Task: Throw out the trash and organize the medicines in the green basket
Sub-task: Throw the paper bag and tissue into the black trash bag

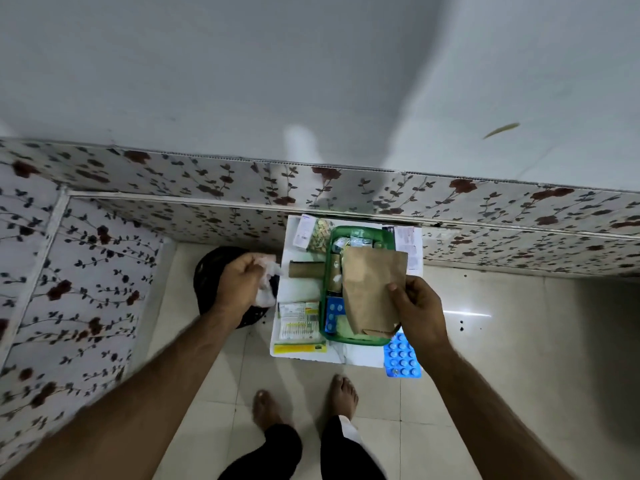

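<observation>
A green basket (327,271) stands on a small white table (298,289), with several medicine packs and a blue blister strip (334,315) inside. My right hand (419,308) grips a brown paper bag (372,289) by its right edge, above the basket. Over a black trash bin (211,268) on the floor to the table's left, my left hand (239,284) is closed on crumpled white tissue (266,284). A cardboard tube (306,269) lies on the table beside the basket.
Medicine strips (299,320) and a yellow-green pack (299,348) lie at the table's front left. Packets (313,233) sit at its back left, a paper (407,242) at the back right. A blue blister sheet (401,356) overhangs the front right corner. Flower-patterned walls close in behind and left. My bare feet stand on the tiles.
</observation>
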